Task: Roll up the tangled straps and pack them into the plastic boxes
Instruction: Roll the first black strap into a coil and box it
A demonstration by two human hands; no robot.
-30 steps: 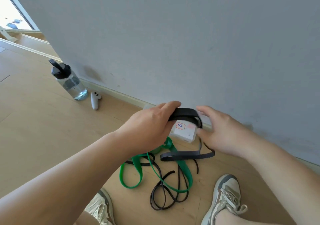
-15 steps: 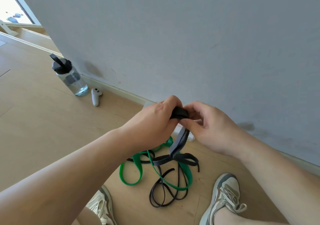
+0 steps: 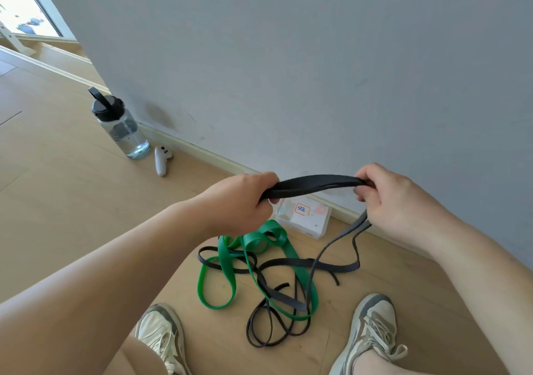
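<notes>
Black flat strap (image 3: 314, 184) now stretched between left hand (image 3: 245, 201) and right hand (image 3: 389, 199), both gripping it. 0.5 s earlier they were together. Likely freeing slack before rolling.

One head-worn wide-angle view, facing forward and down, near the floor (image 3: 57, 201), wall (image 3: 317, 72) close ahead

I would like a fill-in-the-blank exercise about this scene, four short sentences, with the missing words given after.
1. The left hand and the right hand hold a ____ strap stretched between them.
2. The green strap lies on the wooden ____.
3. The plastic box stands at the foot of the grey ____.
4. Next to the white controller stands a water ____.

Missing words: black; floor; wall; bottle.
</notes>
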